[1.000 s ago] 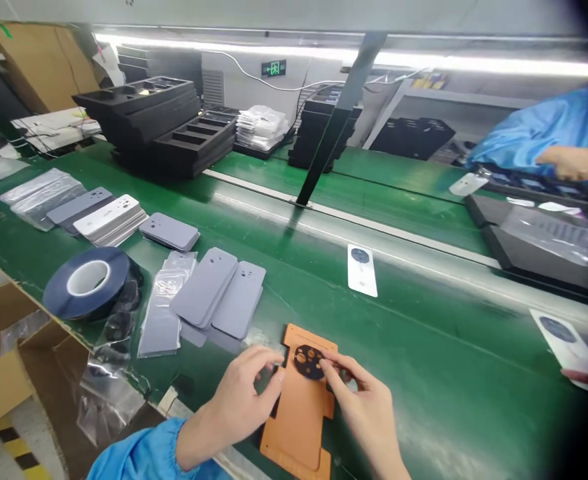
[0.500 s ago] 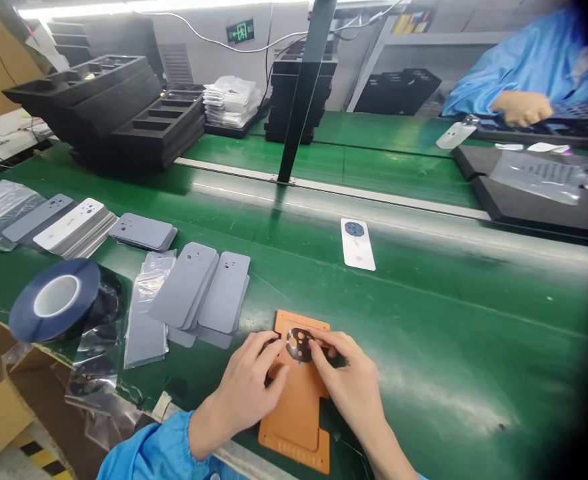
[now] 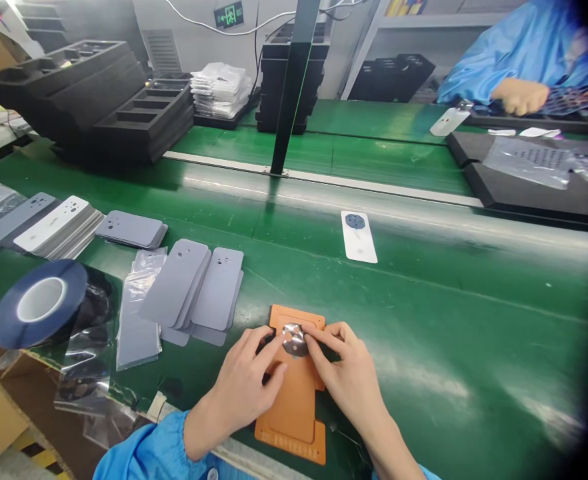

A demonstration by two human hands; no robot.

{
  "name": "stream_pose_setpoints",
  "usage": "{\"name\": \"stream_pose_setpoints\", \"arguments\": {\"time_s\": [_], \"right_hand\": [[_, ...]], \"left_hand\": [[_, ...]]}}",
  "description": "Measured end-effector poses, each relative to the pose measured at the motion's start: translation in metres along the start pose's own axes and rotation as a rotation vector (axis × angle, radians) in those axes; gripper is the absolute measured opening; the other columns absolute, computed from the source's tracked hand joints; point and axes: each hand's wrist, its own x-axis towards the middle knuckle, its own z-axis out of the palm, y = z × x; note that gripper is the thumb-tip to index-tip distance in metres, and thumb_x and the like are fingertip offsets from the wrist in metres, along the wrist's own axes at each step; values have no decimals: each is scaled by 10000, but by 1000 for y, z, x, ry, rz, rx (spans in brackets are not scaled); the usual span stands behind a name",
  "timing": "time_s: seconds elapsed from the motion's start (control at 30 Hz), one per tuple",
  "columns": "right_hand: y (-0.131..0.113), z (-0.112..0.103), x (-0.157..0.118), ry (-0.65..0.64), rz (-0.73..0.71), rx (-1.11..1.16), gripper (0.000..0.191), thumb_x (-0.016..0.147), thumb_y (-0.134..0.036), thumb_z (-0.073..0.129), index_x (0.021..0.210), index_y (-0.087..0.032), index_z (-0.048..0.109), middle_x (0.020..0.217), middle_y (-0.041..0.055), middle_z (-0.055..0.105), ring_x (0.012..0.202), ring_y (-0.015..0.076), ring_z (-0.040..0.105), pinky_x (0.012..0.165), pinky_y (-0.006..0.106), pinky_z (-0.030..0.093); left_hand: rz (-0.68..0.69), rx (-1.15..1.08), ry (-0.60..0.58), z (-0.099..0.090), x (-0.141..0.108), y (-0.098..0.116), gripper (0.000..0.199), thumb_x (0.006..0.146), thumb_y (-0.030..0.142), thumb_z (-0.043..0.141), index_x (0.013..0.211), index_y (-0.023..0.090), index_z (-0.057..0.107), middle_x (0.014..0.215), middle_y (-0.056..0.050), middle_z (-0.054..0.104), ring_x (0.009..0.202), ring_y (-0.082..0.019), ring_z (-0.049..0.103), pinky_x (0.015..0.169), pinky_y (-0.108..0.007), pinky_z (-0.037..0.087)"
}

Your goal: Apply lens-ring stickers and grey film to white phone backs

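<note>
Orange plate (image 3: 294, 403): lay smooth and notched.
Shiny disc (image 3: 295, 341): was thin, pierced, over the plate's far end.
My right hand (image 3: 348, 370): pinched the disc's rim, plate's right.
My left hand (image 3: 241, 377): arched, fingers parted, over the plate's left edge.

Gleams as a thin, round, dark disc (image 3: 301, 345) with several holes, pinched at its right edge over the far end of a notched orange plate (image 3: 289, 407) lying flat near the front edge of the green bench (image 3: 424, 300).
</note>
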Motion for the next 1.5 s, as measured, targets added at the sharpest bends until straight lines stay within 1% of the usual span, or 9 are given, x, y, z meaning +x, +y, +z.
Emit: {"name": "stream_pose_setpoints", "arguments": {"time_s": [0.23, 0.43, 0.6, 0.7, 0.8, 0.9, 1.07, 1.3, 1.5], "right_hand": [[13, -13, 5, -155, 79, 114, 364, 1008, -519, 525, 1152, -332, 802, 812, 25, 562, 699, 189, 579, 631, 315, 486], [17, -19, 8, -155, 138, 180, 430, 967, -589, 568, 1138, -278, 811, 766, 5, 522, 638, 163, 512, 623, 303, 482], [10, -18, 7, -109, 138, 186, 411, 940, -576, 610, 1115, -264, 812, 791, 13, 565, 593, 148, 484, 574, 297, 456], [6, -17, 7, -83, 133, 172, 420, 911, -579, 637, 1111, -250, 806, 809, 19, 591, 570, 142, 474, 559, 298, 456], [5, -16, 7, -88, 127, 175, 381, 924, -527, 628, 1121, -249, 796, 817, 19, 588, 573, 142, 470, 559, 297, 454], [7, -16, 6, -115, 137, 193, 329, 930, -447, 629, 1145, -254, 784, 829, 8, 571, 566, 135, 450, 559, 294, 440], [11, -15, 5, -110, 141, 216, 312, 932, -353, 590, 1155, -242, 778, 809, 0, 570, 579, 139, 470, 594, 294, 448], [-3, -17, 3, -45, 297, 444, 439, 899, -566, 651, 1124, -213, 784, 774, 28, 685, 630, 166, 563, 628, 308, 500], [-23, -11, -4, -141, 315, 1065, 637, 856, -606, 727, 1351, -217, 630, 1126, 134, 783, 867, 241, 749, 786, 369, 595]], "left_hand": [[10, 38, -9, -1, -2, 1, 474, 959, 180, 564, 1434, 171, 571, 1281, -164, 618, 1139, -295, 628, 951, -449, 600], [58, 80, -20, -5, -9, 2, 469, 965, 181, 556, 1434, 176, 569, 1333, -175, 607, 1125, -289, 638, 937, -446, 608], [62, 112, 160, -23, -13, -10, 301, 970, 151, 564, 1257, 173, 653, 1313, -166, 622, 1179, -283, 628, 1003, -443, 582], [0, 224, 233, -34, -12, -26, 377, 984, 169, 563, 1360, 179, 585, 1442, -182, 556, 1339, -332, 547, 1094, -515, 519], [-50, 330, 198, -39, -12, -40, 511, 1005, 229, 553, 1504, 180, 456, 1590, -191, 430, 1458, -373, 438, 1135, -564, 475], [-46, 379, 162, -39, -16, -47, 568, 1032, 203, 498, 1581, 205, 351, 1579, -161, 473, 1476, -348, 431, 1138, -556, 477], [31, 370, 233, -42, -22, -48, 557, 1032, 83, 469, 1565, 225, 392, 1429, -115, 638, 1388, -272, 558, 1092, -461, 546], [222, 318, 467, -53, -22, -44, 566, 961, -63, 479, 1483, 152, 514, 1298, -132, 726, 1303, -239, 641, 1065, -395, 562], [533, 201, 303, -42, -26, -2, 383, 970, -18, 437, 1290, 46, 637, 1270, -158, 741, 1399, -266, 548, 1173, -419, 439]]}}
